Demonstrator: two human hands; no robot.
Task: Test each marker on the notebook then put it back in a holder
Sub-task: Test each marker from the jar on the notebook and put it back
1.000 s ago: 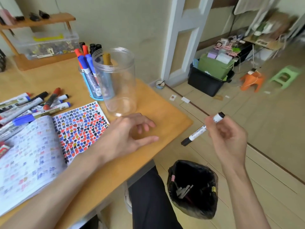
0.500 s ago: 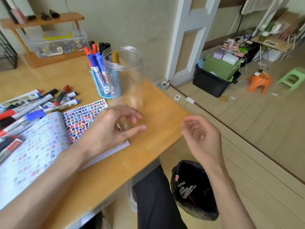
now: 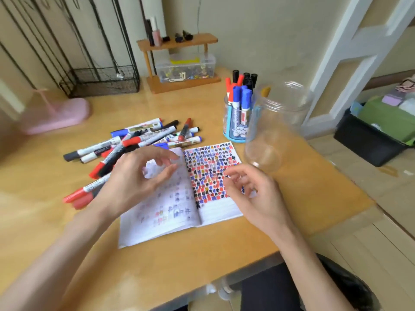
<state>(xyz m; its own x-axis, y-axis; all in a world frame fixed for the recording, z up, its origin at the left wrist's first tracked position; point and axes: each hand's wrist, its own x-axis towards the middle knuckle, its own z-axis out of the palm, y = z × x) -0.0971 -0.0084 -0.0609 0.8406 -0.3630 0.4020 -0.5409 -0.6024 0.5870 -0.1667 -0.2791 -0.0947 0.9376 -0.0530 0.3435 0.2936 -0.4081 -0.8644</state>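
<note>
Both my hands hover over an open notebook [image 3: 179, 212] lying on the wooden counter [image 3: 157, 265]. My left hand [image 3: 132, 176] is above the left page, fingers relaxed and loosely spread, holding nothing. My right hand [image 3: 253, 194] is above the right page, fingers loosely curled, also empty. The right page is packed with red, blue and black scribbles. Loose markers [image 3: 134, 142] lie in a pile just beyond the notebook's left page. Behind the right page stands a blue holder [image 3: 235, 124] with capped pens upright in it, and just beside it a clear plastic jar [image 3: 274, 131].
</note>
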